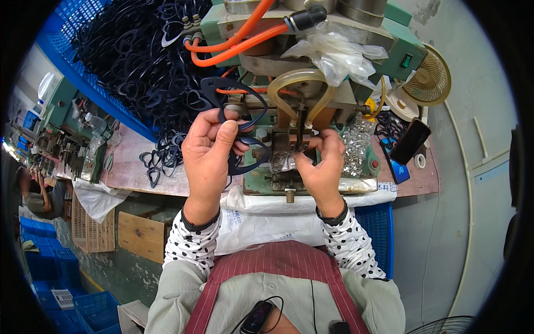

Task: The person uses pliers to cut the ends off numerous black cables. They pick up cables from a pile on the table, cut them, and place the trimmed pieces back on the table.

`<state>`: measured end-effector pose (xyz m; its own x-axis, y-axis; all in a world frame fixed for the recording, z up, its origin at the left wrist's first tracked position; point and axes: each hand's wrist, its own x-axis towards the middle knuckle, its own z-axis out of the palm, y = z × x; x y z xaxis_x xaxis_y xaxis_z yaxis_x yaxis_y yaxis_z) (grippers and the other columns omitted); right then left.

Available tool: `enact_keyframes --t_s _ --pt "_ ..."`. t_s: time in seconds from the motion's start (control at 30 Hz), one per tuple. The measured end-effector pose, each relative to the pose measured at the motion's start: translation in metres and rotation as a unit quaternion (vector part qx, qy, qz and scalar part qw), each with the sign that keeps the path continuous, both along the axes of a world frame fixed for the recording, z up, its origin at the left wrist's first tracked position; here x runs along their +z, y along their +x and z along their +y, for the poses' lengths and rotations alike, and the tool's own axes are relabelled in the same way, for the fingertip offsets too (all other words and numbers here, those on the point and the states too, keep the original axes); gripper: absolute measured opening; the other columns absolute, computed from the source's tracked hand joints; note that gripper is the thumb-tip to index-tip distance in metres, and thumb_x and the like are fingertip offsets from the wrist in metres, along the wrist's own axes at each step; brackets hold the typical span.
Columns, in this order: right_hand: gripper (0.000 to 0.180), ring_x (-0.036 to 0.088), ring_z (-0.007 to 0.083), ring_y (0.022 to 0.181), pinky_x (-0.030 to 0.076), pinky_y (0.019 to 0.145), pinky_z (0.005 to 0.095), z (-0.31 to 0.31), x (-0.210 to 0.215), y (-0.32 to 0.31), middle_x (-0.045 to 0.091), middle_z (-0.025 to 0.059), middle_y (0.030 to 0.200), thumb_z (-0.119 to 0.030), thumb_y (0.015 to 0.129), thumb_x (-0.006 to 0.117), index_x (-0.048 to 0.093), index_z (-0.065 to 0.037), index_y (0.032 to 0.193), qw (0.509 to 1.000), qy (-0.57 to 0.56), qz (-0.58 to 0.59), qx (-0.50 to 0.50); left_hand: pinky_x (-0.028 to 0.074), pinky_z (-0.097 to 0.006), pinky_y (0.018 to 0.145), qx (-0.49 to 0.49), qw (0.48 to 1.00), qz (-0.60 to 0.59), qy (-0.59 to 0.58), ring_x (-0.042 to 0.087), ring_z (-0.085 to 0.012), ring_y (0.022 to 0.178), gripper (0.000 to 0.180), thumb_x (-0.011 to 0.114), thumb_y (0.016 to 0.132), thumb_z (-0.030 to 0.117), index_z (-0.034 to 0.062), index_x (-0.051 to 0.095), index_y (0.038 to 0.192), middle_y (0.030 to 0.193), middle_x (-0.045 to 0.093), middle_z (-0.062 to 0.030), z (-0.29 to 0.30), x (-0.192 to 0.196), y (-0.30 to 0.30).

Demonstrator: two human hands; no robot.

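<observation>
A dark, glossy eyeglass frame front (pixel 243 168) with two lens openings is gripped between the thumb and fingers of my left hand (pixel 207 153), just left of the machine's tooling. My right hand (pixel 324 170) is at the metal jaws (pixel 301 136), its thumb and forefinger pinched together. Whatever those fingertips hold is too small or hidden to make out. Two curved yellowish tubes (pixel 278 92) come down to the jaws of the green bench machine (pixel 403 50). Beside my right hand lies a heap of small shiny metal parts (pixel 356 146).
A blue crate (pixel 97 92) at the far left overflows with dark frames (pixel 147 55); several lie loose on the table (pixel 130 172). Orange hoses (pixel 245 47) cross above my hands. To the right are phones (pixel 410 142), a small fan (pixel 428 75) and a wall. Another person sits far left.
</observation>
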<state>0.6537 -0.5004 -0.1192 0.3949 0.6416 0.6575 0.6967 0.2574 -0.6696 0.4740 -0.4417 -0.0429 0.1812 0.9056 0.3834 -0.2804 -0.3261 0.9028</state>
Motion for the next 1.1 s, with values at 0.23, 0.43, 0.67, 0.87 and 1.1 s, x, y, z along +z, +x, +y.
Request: enact_keyframes --t_s 0.23,0.43,0.67,0.87,1.1 --pt "0.057 0.059 0.0164 0.083 0.044 0.087 0.0312 -0.002 0.0 -0.003 0.066 0.0074 0.085 -0.001 0.071 0.07 0.043 0.008 0.121 0.931 -0.022 0.326 0.163 0.048 -0.019 0.06 -0.003 1.0 0.009 0.006 0.061 -0.0063 0.065 0.018 0.061 0.096 0.012 -0.0005 0.06 0.109 0.088 0.07 -0.0065 0.0 0.001 -0.001" --pt "0.063 0.06 0.0132 0.088 0.046 0.084 0.0261 -0.001 -0.011 -0.007 0.065 0.0095 0.095 0.002 0.075 0.07 0.038 0.008 0.129 0.907 0.018 0.373 0.196 0.051 -0.02 0.06 -0.012 0.999 0.03 -0.012 0.064 -0.0092 0.067 0.019 0.059 0.097 0.012 -0.0017 0.056 0.11 0.094 0.069 -0.0096 -0.008 -0.005 -0.001" --pt "0.056 0.063 0.0173 0.091 0.048 0.086 0.0294 -0.007 -0.015 0.01 0.067 0.0093 0.099 -0.003 0.076 0.074 0.049 0.002 0.125 0.964 -0.017 0.233 0.127 0.059 -0.03 0.06 -0.34 0.869 0.017 -0.358 0.072 -0.0275 0.082 0.02 0.056 0.098 0.012 0.0055 0.049 0.116 0.104 0.068 -0.0178 -0.063 -0.054 0.008" --pt "0.041 0.06 0.0293 0.099 0.047 0.088 0.038 -0.026 -0.063 0.084 0.064 0.0127 0.107 -0.013 0.081 0.073 0.06 -0.003 0.118 0.994 -0.081 0.01 -0.071 0.062 -0.034 0.062 -0.373 0.794 -0.045 -0.478 0.072 -0.0304 0.087 0.022 0.05 0.101 0.015 0.0039 0.049 0.12 0.109 0.066 -0.0212 -0.057 -0.066 0.028" --pt "0.035 0.049 0.0335 0.112 0.037 0.091 0.047 -0.037 -0.094 0.097 0.056 0.0103 0.119 -0.022 0.079 0.075 0.065 -0.008 0.109 0.946 -0.211 -0.199 -0.148 0.063 -0.038 0.065 -0.405 0.762 -0.104 -0.495 0.071 -0.0338 0.091 0.02 0.048 0.102 0.016 0.0059 0.048 0.119 0.112 0.065 -0.0242 -0.054 -0.068 0.026"
